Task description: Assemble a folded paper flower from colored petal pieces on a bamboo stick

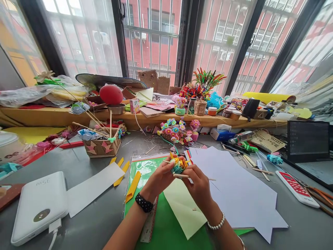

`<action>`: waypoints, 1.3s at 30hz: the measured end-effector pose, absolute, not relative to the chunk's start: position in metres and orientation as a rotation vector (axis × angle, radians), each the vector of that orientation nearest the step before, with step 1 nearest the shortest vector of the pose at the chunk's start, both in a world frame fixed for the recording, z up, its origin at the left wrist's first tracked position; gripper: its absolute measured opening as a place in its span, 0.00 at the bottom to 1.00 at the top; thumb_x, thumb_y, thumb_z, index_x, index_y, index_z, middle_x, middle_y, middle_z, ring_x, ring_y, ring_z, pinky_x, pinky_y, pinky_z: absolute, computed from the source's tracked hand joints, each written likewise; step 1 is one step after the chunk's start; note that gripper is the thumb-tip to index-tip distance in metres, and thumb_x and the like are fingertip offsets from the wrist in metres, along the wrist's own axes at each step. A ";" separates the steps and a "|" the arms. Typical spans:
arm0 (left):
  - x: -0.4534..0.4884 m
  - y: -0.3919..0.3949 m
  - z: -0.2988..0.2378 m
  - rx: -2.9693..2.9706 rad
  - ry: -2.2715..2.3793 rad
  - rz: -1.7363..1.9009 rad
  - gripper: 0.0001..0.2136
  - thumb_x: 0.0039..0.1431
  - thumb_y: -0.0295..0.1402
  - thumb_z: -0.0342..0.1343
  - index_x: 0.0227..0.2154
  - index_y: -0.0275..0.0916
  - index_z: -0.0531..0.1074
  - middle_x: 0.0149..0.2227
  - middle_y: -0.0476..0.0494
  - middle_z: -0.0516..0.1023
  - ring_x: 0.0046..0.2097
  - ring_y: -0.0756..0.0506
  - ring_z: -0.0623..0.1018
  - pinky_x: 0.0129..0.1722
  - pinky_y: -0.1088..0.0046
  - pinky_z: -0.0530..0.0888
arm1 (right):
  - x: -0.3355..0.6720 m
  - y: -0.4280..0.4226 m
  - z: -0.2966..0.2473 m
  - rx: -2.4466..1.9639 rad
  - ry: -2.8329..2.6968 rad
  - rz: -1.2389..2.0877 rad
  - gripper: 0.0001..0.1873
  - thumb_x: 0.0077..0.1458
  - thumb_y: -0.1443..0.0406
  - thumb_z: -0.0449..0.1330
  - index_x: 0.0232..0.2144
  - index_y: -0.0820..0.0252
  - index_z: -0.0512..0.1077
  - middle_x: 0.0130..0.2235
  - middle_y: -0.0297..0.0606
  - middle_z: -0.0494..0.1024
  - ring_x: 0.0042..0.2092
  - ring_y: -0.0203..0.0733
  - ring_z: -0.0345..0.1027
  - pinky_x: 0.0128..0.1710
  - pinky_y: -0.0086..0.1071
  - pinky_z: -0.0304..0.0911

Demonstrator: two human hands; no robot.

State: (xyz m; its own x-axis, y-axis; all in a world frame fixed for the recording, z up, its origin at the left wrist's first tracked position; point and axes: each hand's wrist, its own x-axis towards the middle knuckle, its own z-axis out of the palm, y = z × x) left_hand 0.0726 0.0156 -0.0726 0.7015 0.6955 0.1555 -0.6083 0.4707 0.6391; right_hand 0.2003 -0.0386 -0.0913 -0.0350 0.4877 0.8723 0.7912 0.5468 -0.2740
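Observation:
A small folded-paper flower (179, 166), yellow above and teal below, is held up over the desk between my two hands. My left hand (162, 177) is closed around its left side, and a thin stick end pokes out by the thumb. Pinched in the fingers of my right hand (199, 182) is a thin wooden stick (181, 176), lying across the front of the flower. Whether the stick touches the flower I cannot tell. Below my hands are a pale yellow paper sheet (186, 215) and a green sheet (161, 229) in a plastic sleeve.
White paper sheets (234, 180) lie to the right, near a red-and-white calculator (296, 189) and a laptop (308, 142). On the left are yellow paper strips (133, 186), a white power bank (40, 205) and a decorated box (101, 147) with sticks. Small craft flowers (175, 132) stand behind.

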 end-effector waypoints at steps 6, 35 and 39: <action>0.064 0.021 -0.076 0.736 0.191 0.824 0.11 0.56 0.30 0.50 0.42 0.37 0.68 0.39 0.44 0.76 0.43 0.47 0.74 0.46 0.72 0.65 | 0.207 -0.043 -0.080 -1.108 -1.601 -0.237 0.12 0.50 0.56 0.58 0.30 0.59 0.66 0.28 0.36 0.69 0.30 0.38 0.66 0.27 0.30 0.65; 0.050 0.025 -0.061 1.335 0.369 0.964 0.35 0.38 0.19 0.63 0.51 0.52 0.62 0.52 0.43 0.62 0.39 0.47 0.74 0.36 0.72 0.73 | 0.207 -0.041 -0.086 -1.149 -1.593 -0.541 0.04 0.54 0.68 0.54 0.29 0.59 0.69 0.26 0.37 0.71 0.28 0.37 0.67 0.27 0.29 0.63; 0.052 0.023 -0.060 1.359 0.348 0.921 0.31 0.40 0.20 0.62 0.49 0.48 0.64 0.45 0.45 0.69 0.37 0.47 0.73 0.35 0.73 0.73 | 0.205 -0.040 -0.089 -1.141 -1.633 -0.545 0.05 0.55 0.68 0.54 0.30 0.60 0.69 0.26 0.37 0.72 0.28 0.36 0.67 0.26 0.28 0.63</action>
State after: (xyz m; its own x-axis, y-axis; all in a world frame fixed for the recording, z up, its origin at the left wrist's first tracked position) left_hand 0.0524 0.0232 -0.0604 0.6188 0.7315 0.2863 -0.3600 -0.0599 0.9310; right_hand 0.2047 -0.0405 -0.0889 -0.0248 0.4120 0.9109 0.8766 0.4469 -0.1783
